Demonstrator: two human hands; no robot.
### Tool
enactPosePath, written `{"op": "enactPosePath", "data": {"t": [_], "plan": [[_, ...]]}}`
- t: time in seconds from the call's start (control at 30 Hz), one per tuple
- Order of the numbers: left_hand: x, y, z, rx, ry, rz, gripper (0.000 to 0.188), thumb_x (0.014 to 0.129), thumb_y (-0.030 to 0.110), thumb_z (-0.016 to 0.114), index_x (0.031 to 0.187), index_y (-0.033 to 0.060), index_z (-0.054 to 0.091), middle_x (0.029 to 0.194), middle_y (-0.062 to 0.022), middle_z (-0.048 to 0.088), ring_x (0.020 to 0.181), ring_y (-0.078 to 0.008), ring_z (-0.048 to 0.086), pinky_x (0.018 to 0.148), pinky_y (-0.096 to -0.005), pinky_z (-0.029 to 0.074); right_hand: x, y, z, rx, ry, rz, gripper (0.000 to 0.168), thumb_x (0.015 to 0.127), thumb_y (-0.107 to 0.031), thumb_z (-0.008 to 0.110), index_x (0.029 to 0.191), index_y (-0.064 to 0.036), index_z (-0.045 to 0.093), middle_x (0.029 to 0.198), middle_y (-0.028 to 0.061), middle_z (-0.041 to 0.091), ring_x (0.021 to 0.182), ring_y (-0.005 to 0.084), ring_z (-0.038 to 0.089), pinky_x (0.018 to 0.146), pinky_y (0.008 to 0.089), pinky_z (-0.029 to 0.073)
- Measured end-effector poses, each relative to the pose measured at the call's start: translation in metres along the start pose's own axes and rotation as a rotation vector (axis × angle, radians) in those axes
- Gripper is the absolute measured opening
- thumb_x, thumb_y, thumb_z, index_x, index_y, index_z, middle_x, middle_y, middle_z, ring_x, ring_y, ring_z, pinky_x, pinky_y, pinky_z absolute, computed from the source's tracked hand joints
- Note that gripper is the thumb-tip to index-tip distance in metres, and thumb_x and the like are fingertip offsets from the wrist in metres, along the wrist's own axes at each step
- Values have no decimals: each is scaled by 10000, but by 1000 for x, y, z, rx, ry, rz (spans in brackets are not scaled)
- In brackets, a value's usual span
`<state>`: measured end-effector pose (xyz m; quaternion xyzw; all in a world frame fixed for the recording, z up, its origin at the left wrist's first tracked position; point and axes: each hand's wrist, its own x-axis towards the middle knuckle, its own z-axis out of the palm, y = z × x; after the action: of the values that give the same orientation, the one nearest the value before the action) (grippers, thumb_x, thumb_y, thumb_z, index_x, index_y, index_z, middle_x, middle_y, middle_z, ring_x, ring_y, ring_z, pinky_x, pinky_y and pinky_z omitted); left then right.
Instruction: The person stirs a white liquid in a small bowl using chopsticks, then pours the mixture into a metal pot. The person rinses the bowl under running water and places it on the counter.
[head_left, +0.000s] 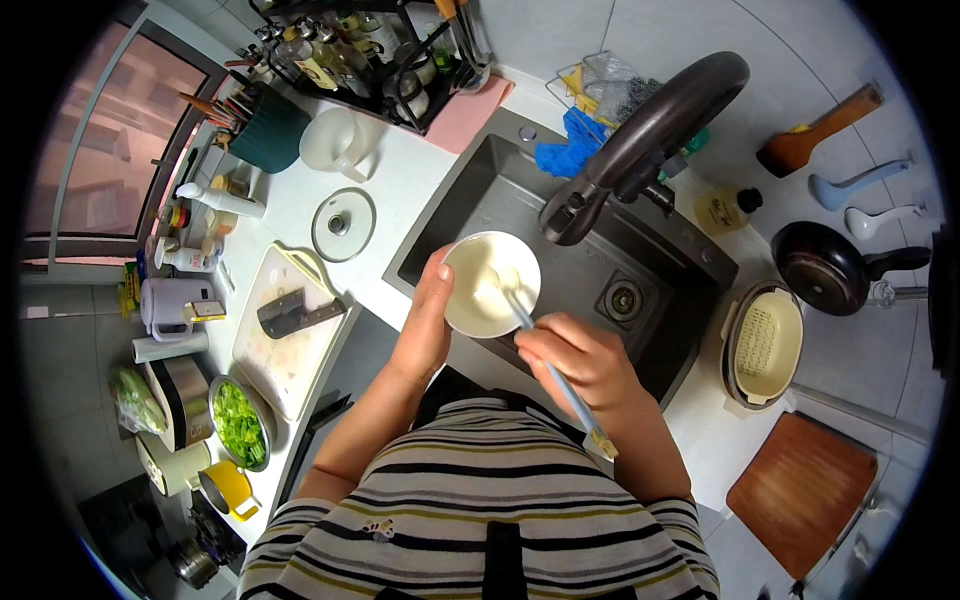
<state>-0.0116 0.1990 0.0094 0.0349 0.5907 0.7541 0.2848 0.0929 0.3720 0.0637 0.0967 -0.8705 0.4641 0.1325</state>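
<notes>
My left hand (428, 311) grips a white bowl (466, 324) by its left side, thumb on the rim, above the near left part of the grey sink. Inside the bowl is a pale cream-coloured substance (480, 281); whether it is liquid or paste I cannot tell. In my right hand (581, 356) is a long utensil with a grey-blue handle (574, 401), its head dipped into the bowl and blurred. Some yellowish matter clings to the handle's near end.
Beneath the bowl lies the sink (487, 195), with a dark faucet (645, 142) arching over it. To the left, a cleaver (289, 319) rests on a white cutting board (274, 367), near a metal bowl of chopped greens (238, 424). Nested basins (766, 337) stand right of the sink.
</notes>
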Motion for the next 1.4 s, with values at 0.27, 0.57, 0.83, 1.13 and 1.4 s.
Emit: {"op": "enactPosePath", "data": {"t": [0.27, 0.57, 0.83, 1.13, 1.4], "plan": [[0, -4, -3, -26, -22, 6, 586, 1003, 470, 402, 1367, 11, 387, 1327, -110, 474, 1259, -195, 410, 1077, -337, 291, -5, 2, -2, 38, -47, 7, 264, 735, 78, 693, 981, -16, 660, 893, 99, 611, 713, 233, 632, 590, 316, 502], [1, -8, -5, -49, 11, -27, 624, 980, 518, 424, 1363, 25, 399, 1309, -103, 488, 1248, -199, 422, 1072, -340, 297, 2, -5, -2, 77, -112, -45, 211, 752, 60, 682, 942, -26, 649, 876, 100, 609, 672, 244, 622, 577, 311, 500], [0, -4, -2, -28, -11, -29, 633, 981, 522, 420, 1367, 21, 394, 1311, -110, 487, 1252, -200, 421, 1070, -341, 301, -1, -6, 6, 93, -112, -69, 197, 754, -11, 668, 946, -32, 625, 806, 50, 543, 718, 189, 607, 589, 313, 500], [0, -5, -4, -37, -31, -36, 633, 984, 512, 421, 1377, 18, 386, 1321, -111, 482, 1260, -199, 415, 1070, -338, 302, 2, -11, 11, 148, -94, -82, 198, 744, 7, 643, 935, -38, 619, 817, 59, 531, 705, 210, 594, 581, 328, 497], [1, -7, -4, -54, -7, -42, 619, 991, 498, 414, 1379, 17, 378, 1325, -108, 476, 1255, -195, 411, 1070, -334, 299, 5, -12, 11, 146, -68, -79, 178, 748, 12, 640, 916, -40, 612, 775, 63, 514, 674, 219, 583, 572, 335, 487]]}}
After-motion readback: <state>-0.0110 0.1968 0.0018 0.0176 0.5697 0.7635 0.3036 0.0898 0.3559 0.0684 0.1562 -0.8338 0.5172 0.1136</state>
